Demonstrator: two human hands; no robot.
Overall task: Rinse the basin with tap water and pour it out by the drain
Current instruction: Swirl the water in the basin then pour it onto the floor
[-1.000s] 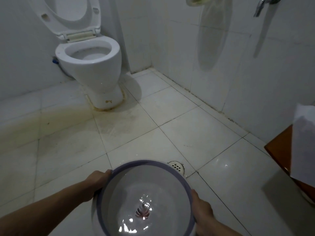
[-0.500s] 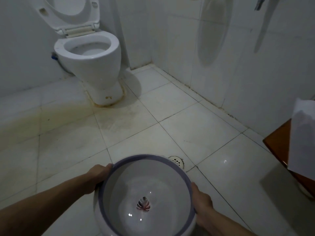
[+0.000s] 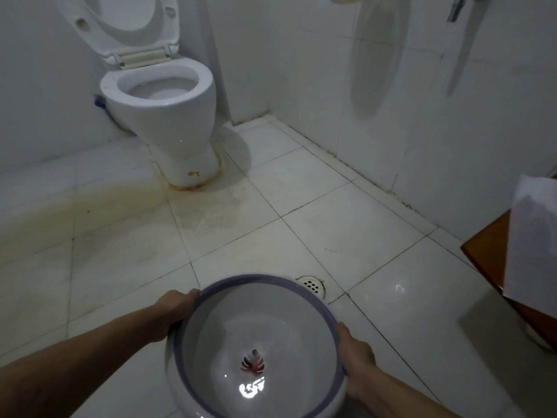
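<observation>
I hold a round white basin [image 3: 211, 333] with a purple rim and a leaf print on its bottom, low in the view. Water lies in it and glints with a light reflection. My left hand [image 3: 173, 312] grips the left rim and my right hand [image 3: 355, 354] grips the right rim. The basin's far edge partly covers the round floor drain [image 3: 313, 285], which sits just beyond it on the white tiles. A metal tap [image 3: 456, 7] shows at the top right on the wall.
A white toilet [image 3: 162, 110] with its lid up stands at the back left. Tiled walls close off the back and right. A brown wooden piece [image 3: 488, 260] with white paper [image 3: 533, 242] on it juts in at the right. The floor tiles near the toilet are stained yellow.
The basin has stayed held over the floor beside the drain. The water in it has shifted, and the view has tilted slightly, showing more of the toilet lid.
</observation>
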